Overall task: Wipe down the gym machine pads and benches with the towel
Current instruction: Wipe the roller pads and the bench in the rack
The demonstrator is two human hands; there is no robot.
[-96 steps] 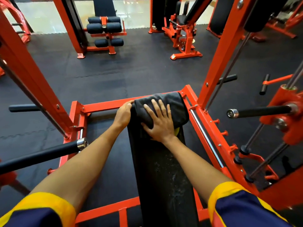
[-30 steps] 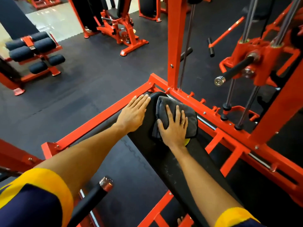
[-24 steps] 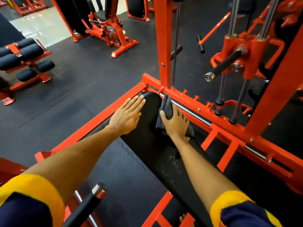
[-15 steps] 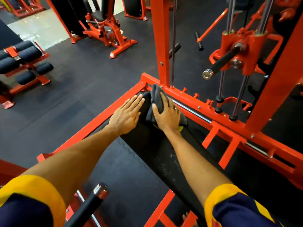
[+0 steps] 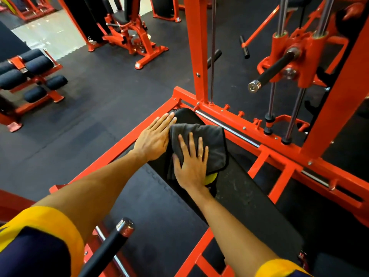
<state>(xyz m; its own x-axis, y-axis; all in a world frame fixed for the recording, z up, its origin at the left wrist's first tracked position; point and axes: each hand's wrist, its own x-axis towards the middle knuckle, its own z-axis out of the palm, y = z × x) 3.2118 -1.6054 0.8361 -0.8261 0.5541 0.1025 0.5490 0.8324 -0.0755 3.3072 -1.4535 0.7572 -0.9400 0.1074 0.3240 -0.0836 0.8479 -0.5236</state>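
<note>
- Towel (image 5: 209, 140): dark grey, folded; lying across the far end of the bench (image 5: 249, 198), just short of its rounded tip.
- Right hand (image 5: 190, 162): pressing flat on the towel, fingers straight and spread; gripping nothing.
- Left hand (image 5: 153, 136): resting flat along the bench's left edge, fingers straight, just beside the towel.
- Handling: seemingly soft, light, prone to bunching; a flat palm pressing mid-fold is probably controlling it best.

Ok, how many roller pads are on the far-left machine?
6 roller pads: four paired up top, two lower down. Others may be hidden beyond the picture's edge.
</note>
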